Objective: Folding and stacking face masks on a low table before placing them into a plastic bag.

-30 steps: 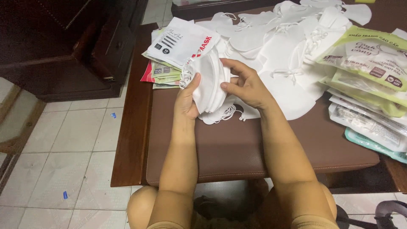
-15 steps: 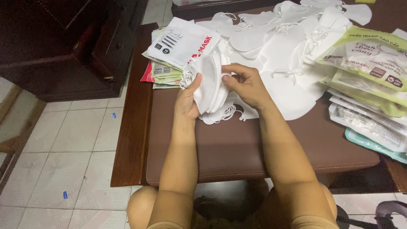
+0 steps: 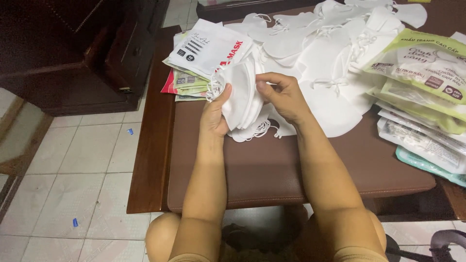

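Several white masks form the stack of masks [image 3: 241, 99] that we hold upright above the brown table [image 3: 291, 170]; our left hand [image 3: 216, 114] closes around its edge, our right hand [image 3: 281, 94] pinches the other side, so a loose grip could let the masks fan out and slide.

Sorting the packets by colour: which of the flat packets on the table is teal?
The teal packet at the bottom of the right-hand pile, by the table's right edge; those above it are clear or green, and the left pile's top one is white.
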